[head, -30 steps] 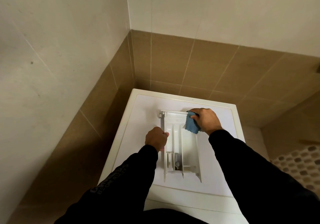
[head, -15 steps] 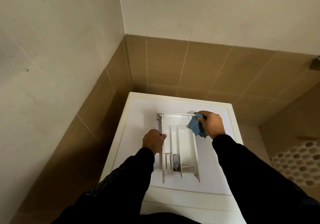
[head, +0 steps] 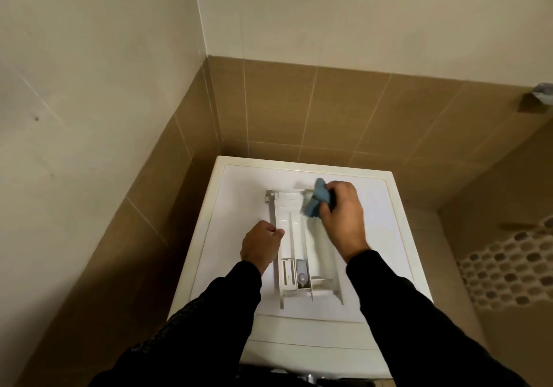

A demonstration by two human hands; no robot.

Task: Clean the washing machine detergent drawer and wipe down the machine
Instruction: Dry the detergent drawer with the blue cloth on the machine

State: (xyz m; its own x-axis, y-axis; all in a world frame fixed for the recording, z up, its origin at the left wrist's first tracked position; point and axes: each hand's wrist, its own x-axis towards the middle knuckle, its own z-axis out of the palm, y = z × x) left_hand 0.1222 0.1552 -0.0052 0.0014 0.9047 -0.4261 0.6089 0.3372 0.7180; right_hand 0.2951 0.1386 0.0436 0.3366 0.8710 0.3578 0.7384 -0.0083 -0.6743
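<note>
The drawer (head: 302, 246) is out of its slot and lying flat on top of the machine (head: 236, 195), roughly in the middle of the lid, with its far end toward the tiled wall (head: 329, 108). The right hand (head: 344, 216) is at the drawer's far right corner, fingers curled round a bunched blue cloth (head: 317, 198) and pressing it against that corner. The left hand (head: 261, 244) sits at the drawer's left wall about halfway along, fingers curled, thumb and fingertips pinching the wall to steady it. So this looks like the drawer-wiping step, working the far end; the machine itself appears still to do. The compartments at the drawer's near end, including the grey siphon cap (head: 302, 273), look untouched by the cloth right now. The next move probably calls for dragging the cloth down the right channel toward the near end, with the left hand bracing so the light plastic does not skate across the smooth lid.
</note>
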